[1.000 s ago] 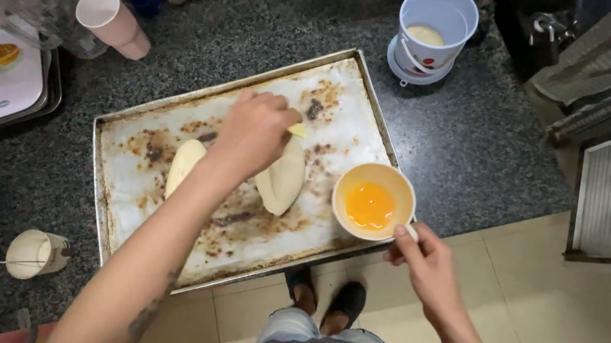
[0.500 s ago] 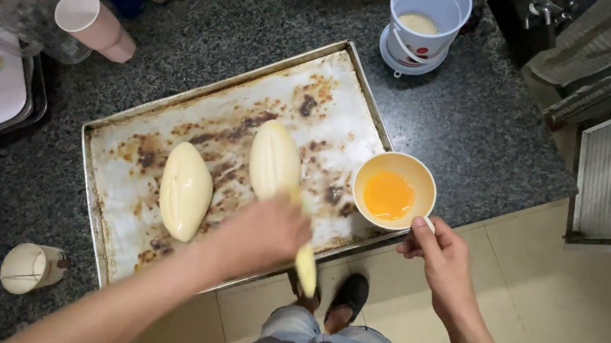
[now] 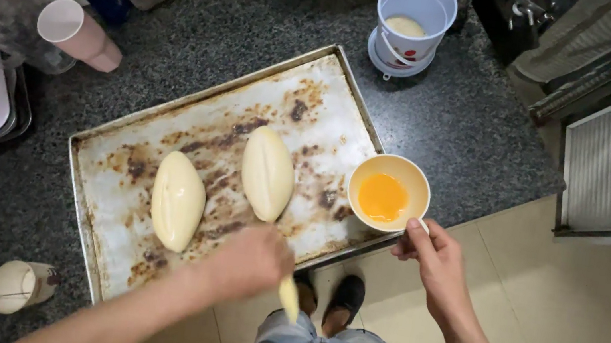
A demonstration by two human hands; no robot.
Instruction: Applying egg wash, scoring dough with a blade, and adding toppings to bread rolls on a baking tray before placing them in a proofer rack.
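- I am standing at a dark speckled counter (image 3: 441, 127) with a stained baking tray (image 3: 102, 206) in front of me, two pale raw dough loaves lying on it
- My left hand (image 3: 250, 260) is curled shut around a pale yellow brush (image 3: 290, 298), its tip pointing down past the near edge of the tray, off the dough
- My right hand (image 3: 434, 255) is pinching the handle of the small cup of beaten egg (image 3: 388, 193), steadying it where it is sitting at the tray's near right corner
- The right loaf (image 3: 267, 172) is lying near the middle of the tray, just beside the cup; the left loaf (image 3: 178, 200) is lying close to it but apart, nearer my left forearm
- I am judging that I am in the middle of egg-washing, with the brush away from both loaves at this instant; I cannot tell from the shine which loaf is fully coated
- As I see it, the next move is calling for a light load of egg on the brush, then soft strokes along a loaf so the dough is not getting dented and egg is not pooling on the tray
- A blue-and-white plastic cup (image 3: 414, 18) and a pink cup (image 3: 78, 33) lying on its side are sitting well apart from my work
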